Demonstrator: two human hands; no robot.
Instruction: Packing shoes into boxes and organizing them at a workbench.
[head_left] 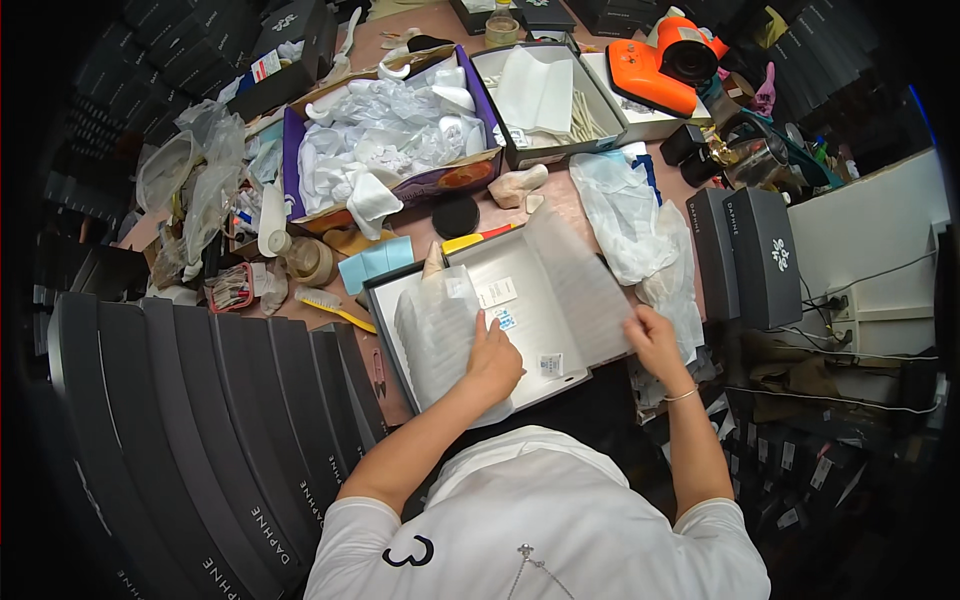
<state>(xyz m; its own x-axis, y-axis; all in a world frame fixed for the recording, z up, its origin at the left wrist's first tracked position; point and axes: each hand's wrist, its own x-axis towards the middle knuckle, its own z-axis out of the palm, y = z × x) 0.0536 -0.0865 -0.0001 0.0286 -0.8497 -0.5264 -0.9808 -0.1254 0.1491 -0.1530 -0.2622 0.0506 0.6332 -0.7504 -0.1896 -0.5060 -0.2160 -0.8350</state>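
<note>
A grey shoe box with a white inside lies in front of me. A bundle wrapped in translucent white sheet fills its left side; what is inside is hidden. My left hand rests at the bundle's right edge, index finger stretched out. My right hand is closed at the edge of a translucent wrapping sheet that spreads over the box's right side. Small white packets and a printed slip lie on the box's bottom between them.
Behind stand a purple carton of crumpled white paper and a grey box of paper and sticks. An orange heat gun is at the back right. Grey shoe boxes line the left; others stand right. A yellow brush lies left.
</note>
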